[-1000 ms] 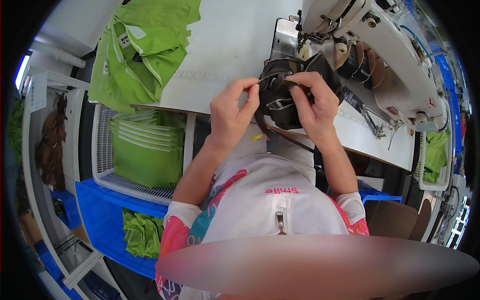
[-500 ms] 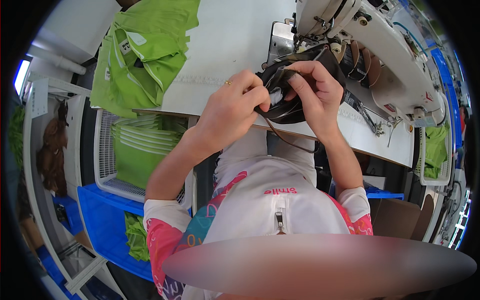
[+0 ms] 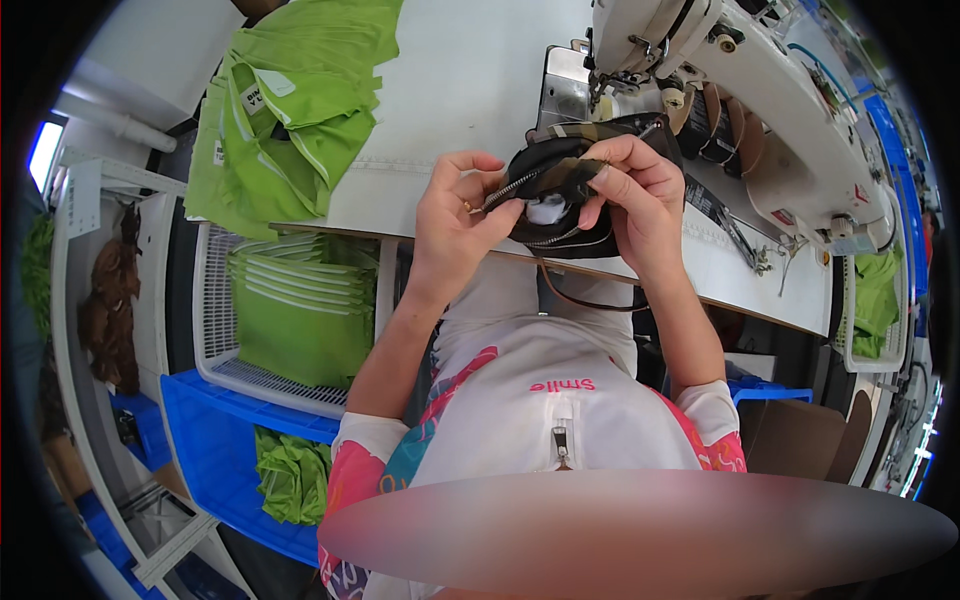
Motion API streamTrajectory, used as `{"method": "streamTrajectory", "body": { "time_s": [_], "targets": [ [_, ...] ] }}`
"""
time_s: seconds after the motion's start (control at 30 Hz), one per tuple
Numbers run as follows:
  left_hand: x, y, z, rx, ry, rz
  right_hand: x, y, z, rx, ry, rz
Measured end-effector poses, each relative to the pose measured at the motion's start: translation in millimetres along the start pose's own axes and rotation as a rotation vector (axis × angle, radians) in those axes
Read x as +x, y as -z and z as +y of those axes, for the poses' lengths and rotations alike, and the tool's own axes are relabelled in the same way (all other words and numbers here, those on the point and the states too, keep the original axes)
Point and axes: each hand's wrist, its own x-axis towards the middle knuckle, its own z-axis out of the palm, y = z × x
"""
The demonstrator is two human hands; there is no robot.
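Note:
A dark zippered bag point(image 3: 555, 235) sits at the table's front edge below the sewing machine's needle area, its mouth spread to show something white point(image 3: 545, 207) inside. My left hand point(image 3: 462, 225) pinches the bag's left zipper edge between thumb and bent fingers. My right hand point(image 3: 642, 208) grips a dark translucent flap point(image 3: 570, 172) at the opening with thumb and fingers. A brown strap point(image 3: 585, 300) hangs from the bag below the edge.
The sewing machine point(image 3: 760, 110) fills the upper right, with scissors point(image 3: 740, 240) nearby. Green fabric pieces point(image 3: 285, 120) lie on the table's left point(image 3: 430, 80). Below are a white basket point(image 3: 215, 300) of stacked green pieces and a blue crate point(image 3: 205, 450). Another green-filled basket point(image 3: 850, 355) sits right.
The bag's mouth is spread differently, its flap pulled up and the white content showing. My left hand moved left and turned since half a second ago, fingers shifting along the zipper edge.

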Motion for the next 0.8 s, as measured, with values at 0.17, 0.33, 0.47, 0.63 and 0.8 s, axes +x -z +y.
{"method": "streamTrajectory", "body": {
  "time_s": [0.17, 0.33, 0.47, 0.63, 0.8],
  "targets": [
    [4, 3, -7, -0.216, 0.092, -0.075, 6, 11, 5, 0.180, -0.095, -0.013],
    [6, 5, -20, -0.787, 0.220, -0.133, 3, 10, 5, 0.205, -0.135, -0.083],
    [7, 2, -17, -0.676, 0.288, -0.053, 4, 8, 3, -0.033, -0.134, -0.082],
    [2, 2, 4, 0.720, -0.452, 0.017, 1, -10, 0, -0.568, 0.006, -0.165],
    [6, 17, -5, 0.463, -0.205, -0.098, 2, -8, 9, -0.605, 0.068, -0.184]
  ]
}}
